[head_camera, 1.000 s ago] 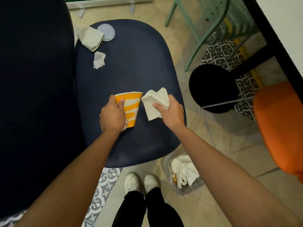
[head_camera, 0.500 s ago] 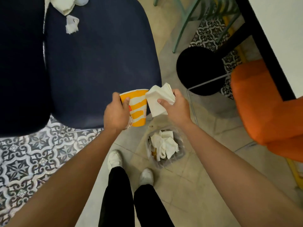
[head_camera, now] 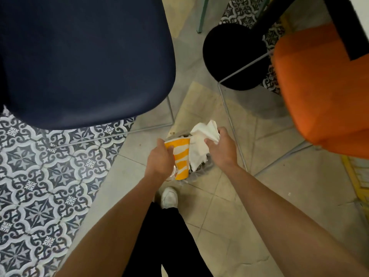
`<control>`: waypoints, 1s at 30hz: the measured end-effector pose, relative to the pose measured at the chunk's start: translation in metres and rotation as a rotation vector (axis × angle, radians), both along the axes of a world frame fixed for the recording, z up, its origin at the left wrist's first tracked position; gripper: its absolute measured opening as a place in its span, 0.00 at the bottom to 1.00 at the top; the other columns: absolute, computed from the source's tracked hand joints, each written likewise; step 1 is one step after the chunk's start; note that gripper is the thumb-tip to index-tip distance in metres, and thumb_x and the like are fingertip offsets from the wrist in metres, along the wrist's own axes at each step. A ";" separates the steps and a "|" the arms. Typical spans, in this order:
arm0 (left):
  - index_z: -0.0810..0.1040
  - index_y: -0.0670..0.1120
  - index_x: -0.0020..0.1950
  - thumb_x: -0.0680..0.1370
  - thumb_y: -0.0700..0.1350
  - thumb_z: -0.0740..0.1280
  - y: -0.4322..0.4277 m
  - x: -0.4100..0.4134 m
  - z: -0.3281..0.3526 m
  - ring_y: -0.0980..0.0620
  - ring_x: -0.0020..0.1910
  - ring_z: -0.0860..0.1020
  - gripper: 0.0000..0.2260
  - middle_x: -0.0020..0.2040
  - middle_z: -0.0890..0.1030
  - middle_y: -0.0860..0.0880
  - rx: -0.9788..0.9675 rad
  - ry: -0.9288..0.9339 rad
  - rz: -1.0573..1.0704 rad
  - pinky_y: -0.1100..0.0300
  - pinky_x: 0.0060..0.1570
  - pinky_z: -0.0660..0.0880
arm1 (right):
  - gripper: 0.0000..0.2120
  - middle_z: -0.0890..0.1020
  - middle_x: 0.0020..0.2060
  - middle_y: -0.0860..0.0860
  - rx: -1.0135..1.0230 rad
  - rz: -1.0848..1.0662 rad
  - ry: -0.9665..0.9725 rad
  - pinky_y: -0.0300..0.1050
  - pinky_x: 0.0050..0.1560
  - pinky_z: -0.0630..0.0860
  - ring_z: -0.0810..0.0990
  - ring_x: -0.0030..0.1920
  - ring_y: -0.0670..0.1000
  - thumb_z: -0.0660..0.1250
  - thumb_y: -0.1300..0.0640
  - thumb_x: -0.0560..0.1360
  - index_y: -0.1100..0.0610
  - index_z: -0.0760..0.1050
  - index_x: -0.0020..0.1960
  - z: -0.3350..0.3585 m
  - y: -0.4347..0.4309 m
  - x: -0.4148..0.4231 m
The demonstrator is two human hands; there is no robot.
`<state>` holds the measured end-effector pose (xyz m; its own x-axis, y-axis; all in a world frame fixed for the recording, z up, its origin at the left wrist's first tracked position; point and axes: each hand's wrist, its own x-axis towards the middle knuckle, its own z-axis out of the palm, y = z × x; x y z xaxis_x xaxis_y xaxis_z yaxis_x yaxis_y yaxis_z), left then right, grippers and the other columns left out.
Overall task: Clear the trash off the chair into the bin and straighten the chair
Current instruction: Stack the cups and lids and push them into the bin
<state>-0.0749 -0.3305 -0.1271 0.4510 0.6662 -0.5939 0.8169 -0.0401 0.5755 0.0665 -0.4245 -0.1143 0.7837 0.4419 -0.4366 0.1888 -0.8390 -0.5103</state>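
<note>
Just above the bin (head_camera: pixel 200 171), probably: cup (head_camera: pixel 181 156), napkins (head_camera: pixel 206 131).

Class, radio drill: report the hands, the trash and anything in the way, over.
Left hand grips striped cup. Right hand pinches white napkin. Both held above the bin, not yet dropped. Nothing seen blocking the drop.

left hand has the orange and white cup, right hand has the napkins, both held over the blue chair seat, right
Not quite. The head view shows the left hand holding the orange and white cup and the right hand holding the napkins, but both are over the bin on the floor, beside the blue chair seat, not over it.
</note>
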 end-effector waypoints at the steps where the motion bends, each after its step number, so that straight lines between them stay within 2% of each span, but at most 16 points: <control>1: 0.65 0.38 0.59 0.82 0.47 0.54 -0.004 0.001 -0.011 0.35 0.53 0.75 0.13 0.53 0.77 0.34 -0.017 0.014 0.016 0.54 0.43 0.64 | 0.15 0.79 0.50 0.54 -0.020 -0.014 -0.003 0.44 0.43 0.69 0.78 0.50 0.56 0.67 0.55 0.75 0.58 0.69 0.59 -0.012 -0.005 -0.002; 5: 0.65 0.36 0.62 0.82 0.46 0.55 -0.013 0.011 -0.059 0.34 0.57 0.74 0.15 0.57 0.76 0.34 -0.060 0.048 0.063 0.52 0.46 0.66 | 0.15 0.78 0.54 0.56 -0.085 -0.035 -0.044 0.43 0.45 0.68 0.77 0.54 0.57 0.64 0.58 0.76 0.59 0.68 0.61 -0.060 -0.018 -0.006; 9: 0.64 0.37 0.65 0.82 0.45 0.56 -0.024 0.025 -0.113 0.36 0.57 0.74 0.16 0.58 0.77 0.35 -0.098 0.043 0.106 0.55 0.46 0.66 | 0.13 0.75 0.56 0.57 -0.150 0.088 -0.153 0.51 0.54 0.71 0.72 0.58 0.58 0.62 0.63 0.75 0.61 0.70 0.60 -0.114 -0.028 -0.011; 11: 0.64 0.37 0.64 0.82 0.46 0.56 -0.027 0.034 -0.136 0.37 0.57 0.75 0.15 0.61 0.75 0.36 -0.115 0.008 0.112 0.58 0.45 0.64 | 0.15 0.74 0.58 0.57 -0.205 0.174 -0.227 0.52 0.55 0.69 0.71 0.59 0.58 0.62 0.63 0.75 0.61 0.69 0.61 -0.135 -0.028 -0.011; 14: 0.65 0.36 0.60 0.82 0.46 0.55 -0.030 0.045 -0.168 0.37 0.58 0.73 0.14 0.63 0.71 0.35 -0.128 0.000 0.134 0.57 0.46 0.64 | 0.20 0.72 0.62 0.55 -0.279 0.247 -0.286 0.51 0.56 0.68 0.70 0.61 0.58 0.62 0.63 0.74 0.58 0.67 0.66 -0.164 -0.024 -0.012; 19: 0.64 0.37 0.63 0.82 0.47 0.53 -0.025 0.053 -0.196 0.39 0.63 0.72 0.15 0.65 0.70 0.37 -0.094 -0.020 0.260 0.50 0.58 0.71 | 0.23 0.71 0.64 0.55 -0.279 0.183 -0.233 0.47 0.63 0.65 0.68 0.64 0.56 0.61 0.63 0.74 0.57 0.64 0.69 -0.191 -0.019 -0.017; 23: 0.62 0.40 0.63 0.82 0.48 0.53 -0.030 0.058 -0.218 0.42 0.63 0.72 0.14 0.66 0.70 0.40 -0.079 -0.057 0.314 0.50 0.61 0.71 | 0.26 0.66 0.68 0.56 -0.298 0.158 -0.155 0.50 0.67 0.62 0.63 0.69 0.56 0.59 0.55 0.76 0.58 0.58 0.72 -0.207 -0.021 -0.025; 27: 0.56 0.41 0.68 0.82 0.47 0.54 -0.042 0.058 -0.222 0.40 0.64 0.70 0.17 0.68 0.68 0.39 -0.138 -0.061 0.344 0.52 0.59 0.68 | 0.35 0.67 0.67 0.59 -0.280 0.208 -0.121 0.57 0.63 0.65 0.67 0.65 0.60 0.57 0.42 0.73 0.61 0.58 0.73 -0.219 -0.024 -0.040; 30: 0.53 0.42 0.71 0.81 0.46 0.57 -0.044 0.057 -0.222 0.40 0.64 0.71 0.22 0.68 0.68 0.39 -0.175 -0.071 0.348 0.53 0.59 0.68 | 0.39 0.63 0.71 0.59 -0.286 0.215 -0.065 0.58 0.65 0.61 0.64 0.68 0.61 0.64 0.43 0.72 0.61 0.55 0.75 -0.222 -0.028 -0.045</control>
